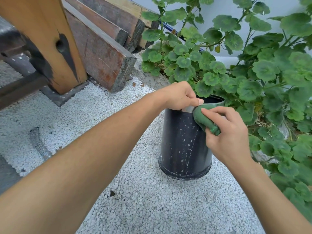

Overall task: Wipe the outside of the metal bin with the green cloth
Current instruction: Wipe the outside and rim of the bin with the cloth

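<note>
- Bin [184,146] is standing upright on the white gravel [135,200], dark metal with its open mouth facing up, pale splash specks and a thin dribble line running down the side facing the camera.
- Plant [253,68] is crowding the bin's far and right sides, leaves touching or nearly touching the rim; my read is that the wipe is going to get cramped back there, so turning the bin looks easier than reaching round.
- Wooden planks [101,53] and a post [50,39] are sitting well apart on the left, so that side and the gravel in front are giving free room to rotate or tilt the bin.
- Left hand [180,97] is pinching the near-left rim, fingers curled over the edge, thumb inside; it is steadying the bin and should be keeping it from tipping under wipe pressure.
- Right hand [226,137] is closed around the bunched green cloth [205,119], fingertips pressing the wad onto the wall just below the rim, right of centre.
- Step in hand, as I judge it: starting at the top band. Best way is probably long downward strokes toward the base ring, following the dribble line, refolding the cloth as it is loading up.
- Rim edge is looking thin and may be sharp; keeping the cloth between fingers and metal there seems wise.
- Specks lower down are unwiped, so most of the wall is left to do.
</note>
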{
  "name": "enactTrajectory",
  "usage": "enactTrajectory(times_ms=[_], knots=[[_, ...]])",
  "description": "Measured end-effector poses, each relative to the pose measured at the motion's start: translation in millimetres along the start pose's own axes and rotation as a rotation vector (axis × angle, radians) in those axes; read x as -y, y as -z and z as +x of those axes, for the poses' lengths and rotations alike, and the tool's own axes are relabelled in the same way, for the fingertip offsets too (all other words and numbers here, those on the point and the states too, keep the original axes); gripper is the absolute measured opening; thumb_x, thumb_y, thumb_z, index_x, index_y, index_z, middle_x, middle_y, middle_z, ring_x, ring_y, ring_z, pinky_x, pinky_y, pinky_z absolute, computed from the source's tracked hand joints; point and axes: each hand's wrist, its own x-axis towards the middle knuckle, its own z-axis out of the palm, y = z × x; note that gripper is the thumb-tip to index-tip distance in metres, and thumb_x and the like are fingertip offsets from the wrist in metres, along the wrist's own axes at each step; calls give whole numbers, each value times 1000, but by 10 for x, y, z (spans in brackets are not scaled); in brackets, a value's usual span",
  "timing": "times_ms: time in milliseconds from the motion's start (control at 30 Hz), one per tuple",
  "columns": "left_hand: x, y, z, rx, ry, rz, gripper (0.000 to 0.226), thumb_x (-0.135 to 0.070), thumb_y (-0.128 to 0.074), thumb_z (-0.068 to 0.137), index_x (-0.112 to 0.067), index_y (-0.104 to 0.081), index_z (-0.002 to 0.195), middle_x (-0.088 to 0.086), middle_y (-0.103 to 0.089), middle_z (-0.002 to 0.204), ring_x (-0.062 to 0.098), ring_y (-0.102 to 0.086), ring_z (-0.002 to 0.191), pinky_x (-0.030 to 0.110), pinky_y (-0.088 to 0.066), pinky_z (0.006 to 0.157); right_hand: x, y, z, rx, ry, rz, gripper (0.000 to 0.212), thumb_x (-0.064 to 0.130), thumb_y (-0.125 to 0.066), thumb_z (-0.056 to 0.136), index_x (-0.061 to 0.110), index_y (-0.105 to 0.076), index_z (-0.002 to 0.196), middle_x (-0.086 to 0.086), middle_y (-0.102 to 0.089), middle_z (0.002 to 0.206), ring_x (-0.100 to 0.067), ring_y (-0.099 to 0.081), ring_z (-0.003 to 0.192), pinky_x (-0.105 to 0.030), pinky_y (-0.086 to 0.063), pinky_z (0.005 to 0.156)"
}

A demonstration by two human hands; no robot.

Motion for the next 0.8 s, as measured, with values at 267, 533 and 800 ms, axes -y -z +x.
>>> enactTrajectory(times_ms=[267, 533, 800], knots=[[92, 41, 36, -77, -35, 39, 58, -44, -62, 100, -17, -36, 55, -4, -25, 52, 9, -23, 40, 12, -22, 35, 131, -171, -581, 306, 25, -59, 60, -7, -81, 55, 9, -74, 112, -13, -63, 105, -32, -57, 88, -40, -53, 65], [60, -10, 45, -37, -47, 36, 60, -46, -64, 97, -17, -35, 53, -8, -22, 47, 12, -23, 43, 13, -22, 37, 260, -230, -1335, 684, 19, -108, 62, 7, -83, 46, 16, -76, 107, -2, -61, 95, -23, -60, 81, -36, -59, 63], [29, -131, 48, -41, -98, 70, 61, -51, -64, 95, 5, -62, 70, 6, -37, 64, 13, -29, 51, 13, -27, 38, 315, -29, -1280, 805, -191, 43, 52, 8, -74, 72, 24, -72, 121, 11, -53, 118, -6, -56, 95, -8, -47, 81]])
